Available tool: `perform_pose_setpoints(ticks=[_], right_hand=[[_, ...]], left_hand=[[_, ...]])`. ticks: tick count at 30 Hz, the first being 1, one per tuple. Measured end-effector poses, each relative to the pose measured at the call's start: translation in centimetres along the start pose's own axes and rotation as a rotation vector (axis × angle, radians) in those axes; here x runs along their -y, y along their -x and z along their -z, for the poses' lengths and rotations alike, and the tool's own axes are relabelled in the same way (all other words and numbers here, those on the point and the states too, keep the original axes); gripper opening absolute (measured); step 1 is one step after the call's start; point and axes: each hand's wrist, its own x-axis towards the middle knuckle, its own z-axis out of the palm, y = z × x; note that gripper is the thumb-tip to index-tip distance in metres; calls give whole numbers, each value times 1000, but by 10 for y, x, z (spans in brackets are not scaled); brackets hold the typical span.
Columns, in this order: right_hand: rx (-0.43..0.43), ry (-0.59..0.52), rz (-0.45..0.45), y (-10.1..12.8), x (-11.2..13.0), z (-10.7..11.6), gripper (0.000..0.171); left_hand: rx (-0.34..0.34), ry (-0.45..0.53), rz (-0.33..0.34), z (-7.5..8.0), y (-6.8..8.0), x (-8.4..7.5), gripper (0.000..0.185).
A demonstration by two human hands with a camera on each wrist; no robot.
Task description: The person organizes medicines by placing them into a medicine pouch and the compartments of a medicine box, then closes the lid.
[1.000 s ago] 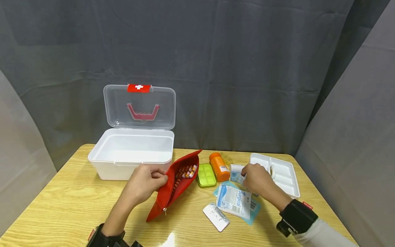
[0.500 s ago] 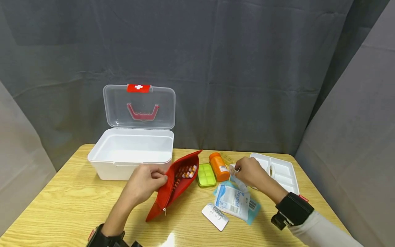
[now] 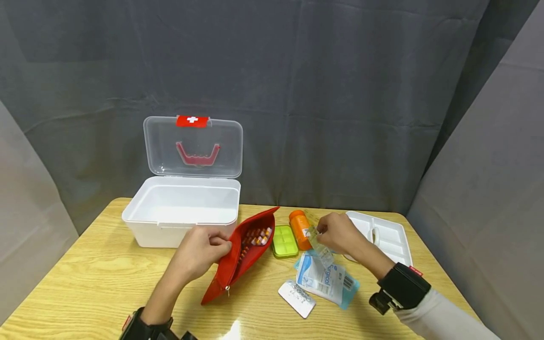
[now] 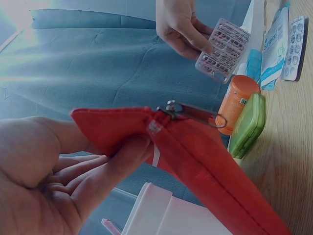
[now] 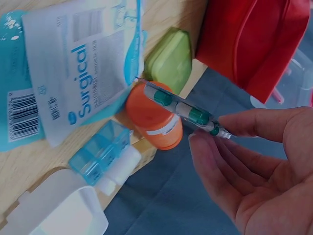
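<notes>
My left hand [image 3: 203, 252] grips the edge of a red zip pouch [image 3: 225, 276], whose mouth gapes toward the right. Capsule blister packs [image 3: 261, 237] lie inside it. In the left wrist view the pouch's zip pull [image 4: 195, 113] hangs near the thumb. My right hand [image 3: 340, 233] pinches a clear blister pack [image 3: 319, 248] by one end, above the table. Seen edge-on in the right wrist view, that blister pack [image 5: 195, 115] holds green-and-clear capsules. Below and beside it are an orange pill bottle [image 5: 151, 115], a green pill box [image 3: 284, 241] and a Surgical packet [image 3: 318, 276].
A white first-aid box [image 3: 144, 231] with its clear lid raised stands at the back left. At the right lies a white compartment tray [image 3: 393, 238]. A silver blister pack [image 3: 296, 298] lies in front. The right wrist view shows a blue pill box [image 5: 100, 152] and a small white bottle [image 5: 120, 166].
My right hand has risen from among the items near the tray and moved slightly left, with the clear blister pack now in its fingers. The left hand and pouch have stayed put.
</notes>
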Motion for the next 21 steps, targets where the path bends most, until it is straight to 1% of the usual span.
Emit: perform_pose_setpoints(ticks=[3, 10, 16, 21], right_hand=[[6, -19, 12, -1, 6, 1, 10], [22, -70, 36, -5, 26, 4, 15], [4, -94, 63, -9, 45, 5, 19], [-36, -130, 84, -11, 60, 3, 20]], left_hand=[[-1, -2, 1, 0, 0, 0, 10], [7, 12, 10, 0, 0, 0, 10], [4, 22, 13, 0, 0, -1, 11], [2, 20, 6, 1, 0, -2, 12]])
